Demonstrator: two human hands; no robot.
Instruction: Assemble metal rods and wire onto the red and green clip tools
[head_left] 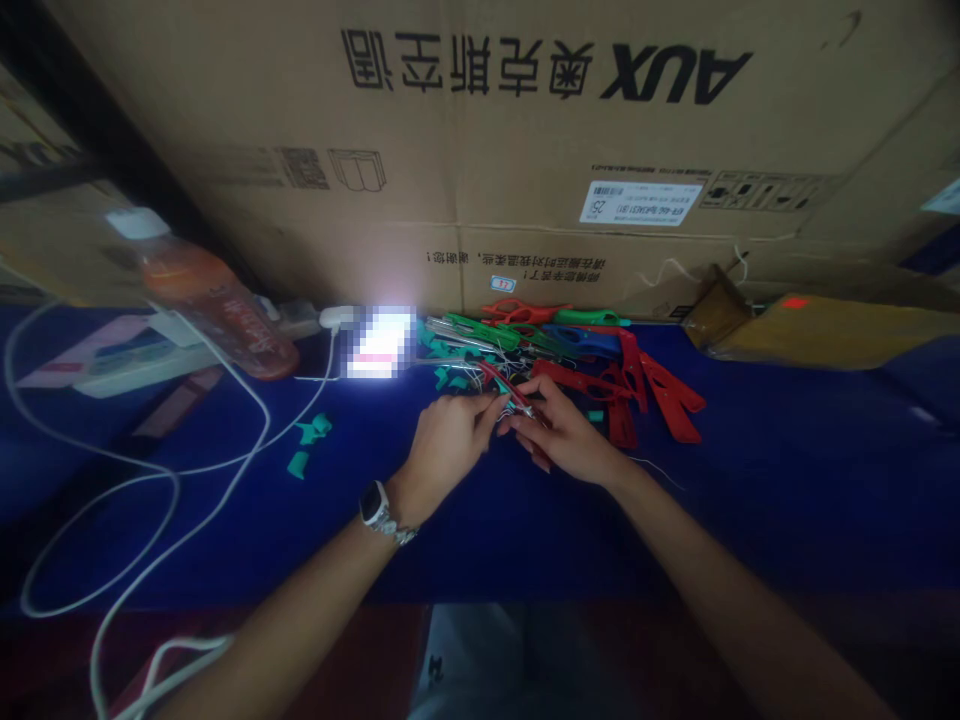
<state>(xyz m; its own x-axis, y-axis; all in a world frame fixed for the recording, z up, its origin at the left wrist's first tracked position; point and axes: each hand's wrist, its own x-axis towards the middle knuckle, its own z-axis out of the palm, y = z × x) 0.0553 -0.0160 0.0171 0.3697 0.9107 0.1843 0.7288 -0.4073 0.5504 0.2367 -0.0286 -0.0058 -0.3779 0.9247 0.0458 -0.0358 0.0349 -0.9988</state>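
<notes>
Where 2 bare hands meet above the blue tabletop (525, 540), the item held is 1 slim red piece (501, 379), teal along its side, fine details blurred.

Left hand (454, 440): narrow, thumb and fingers pinched on the red piece; 1 watch (373, 504) with a metal band at its wrist.

Right hand (559, 435): fingers curled, gripping the same piece from the opposite side, fingertips near those of the left.

Just beyond both hands: 1 heaped pile of plastic casings, including 1 blue casing (589, 341), green casings (480, 330) and thin metal rods, with white strands among them. Exact count: cannot tell.

Just beyond the right hand and to its right: several red casings (675, 400), some overlapping. Beside that hand: 1 small teal bit (595, 416).

Left of the left hand, apart from it: loose teal parts (298, 465). Farther left: 1 long white cable (259, 400), looped; 1 bottle (217, 300) of orange-red liquid, white-capped.

Beyond the left hand: 1 bright, pixelated screen (381, 342).

Well right of the right hand and beyond it: 1 yellow package (825, 330).

Behind everything the hands face: 1 large cardboard box (480, 140), its lettering inverted.
</notes>
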